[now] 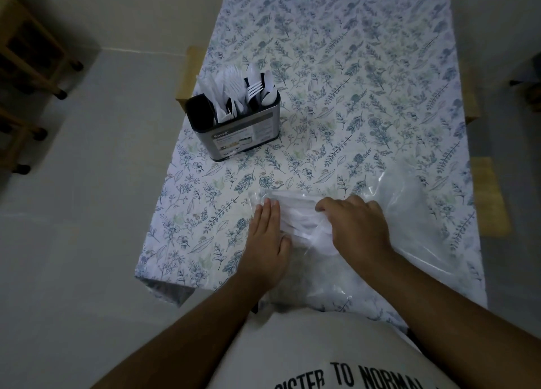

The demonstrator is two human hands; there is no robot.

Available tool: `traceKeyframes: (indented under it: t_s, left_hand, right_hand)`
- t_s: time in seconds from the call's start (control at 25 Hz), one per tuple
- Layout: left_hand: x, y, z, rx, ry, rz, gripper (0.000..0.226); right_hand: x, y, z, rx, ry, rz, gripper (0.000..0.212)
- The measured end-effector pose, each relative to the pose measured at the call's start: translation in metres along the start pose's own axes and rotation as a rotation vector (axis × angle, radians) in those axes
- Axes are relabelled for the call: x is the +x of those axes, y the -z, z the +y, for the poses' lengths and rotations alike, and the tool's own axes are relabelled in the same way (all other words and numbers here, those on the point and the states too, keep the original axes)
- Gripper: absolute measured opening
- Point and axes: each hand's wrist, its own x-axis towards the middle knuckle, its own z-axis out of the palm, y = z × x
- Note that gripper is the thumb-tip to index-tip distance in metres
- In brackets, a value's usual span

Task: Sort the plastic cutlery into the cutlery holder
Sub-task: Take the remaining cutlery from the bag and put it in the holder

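Observation:
A steel cutlery holder (234, 138) with black inserts stands on the table's left side, holding white plastic forks, spoons and knives (243, 93) upright. Near the front edge lies a clear plastic bag (409, 213) with a bundle of white plastic cutlery (301, 219) inside its left end. My left hand (268, 242) lies flat on the bag's left end, fingers together and pressing down. My right hand (355, 227) rests on the bag just right of the bundle, fingers curled into the plastic.
The table wears a floral cloth (351, 81). Wooden chair parts show at the table's left (190, 75) and right (489, 195). A wooden rack (32, 52) stands on the floor at far left.

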Motion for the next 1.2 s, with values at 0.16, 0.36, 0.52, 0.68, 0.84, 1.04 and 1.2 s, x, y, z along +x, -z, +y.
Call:
traceKeyframes:
  t_s: [0.16, 0.36, 0.52, 0.68, 0.84, 1.04, 1.2]
  left_hand:
    - [0.002, 0.000, 0.004, -0.082, 0.034, 0.005, 0.069]
    - [-0.001, 0.003, 0.006, -0.138, 0.028, 0.034, 0.073]
    - [0.002, 0.010, 0.007, -0.092, 0.112, 0.249, 0.058]
    - [-0.003, 0.033, 0.015, -0.546, 0.548, 0.360, 0.049]
    - [-0.004, 0.042, 0.016, -0.685, 0.726, 0.313, 0.025]
    - [0.002, 0.063, 0.034, -1.035, 0.677, 0.129, 0.006]
    - [0.014, 0.077, 0.051, -0.954, 0.496, -0.100, 0.006]
  right_hand:
    - [0.013, 0.024, -0.021, 0.120, 0.142, 0.085, 0.041]
    - [0.007, 0.028, -0.036, 0.058, 0.290, 0.190, 0.023]
    - [0.007, 0.013, -0.004, 0.095, 0.152, 0.198, 0.043]
    - [-0.005, 0.015, -0.010, 0.071, 0.154, 0.206, 0.028]
    - [-0.010, -0.005, -0.014, -0.044, 0.168, -0.084, 0.032]
    - [0.002, 0.003, -0.018, -0.022, 0.117, -0.309, 0.088]
    - [0.005, 0.015, -0.028, 0.066, 0.050, -0.419, 0.100]
